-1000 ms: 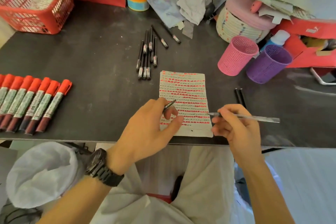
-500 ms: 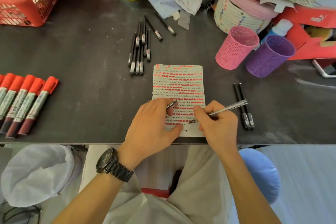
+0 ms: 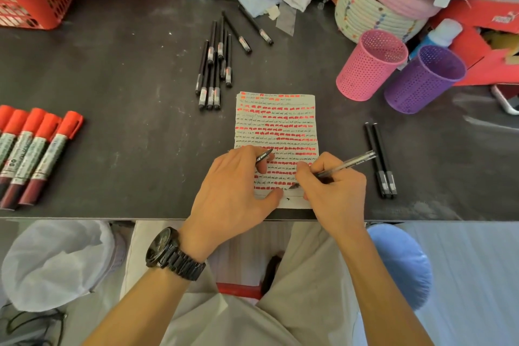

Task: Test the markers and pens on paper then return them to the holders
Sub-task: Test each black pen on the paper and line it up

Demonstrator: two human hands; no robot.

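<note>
Clear plastic pen [image 3: 345,164], likely light and stiff, pinched near its tip by the right hand [image 3: 334,191], marks paper [image 3: 276,121]; left hand [image 3: 230,191] fingers [image 3: 262,168] grip a black cap [image 3: 263,155].

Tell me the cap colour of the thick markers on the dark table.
Bright red, on the thick white-barrelled markers; the head view shows it.

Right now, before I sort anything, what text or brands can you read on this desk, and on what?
"PUMA": white logo on the red box, far right, partly blurred.
Black cap in the left hand: white print, too small to read.
Clear pen in the right hand: print too small.
Red markers: labels blurred.
Paper: test scribbles, no words.
</note>
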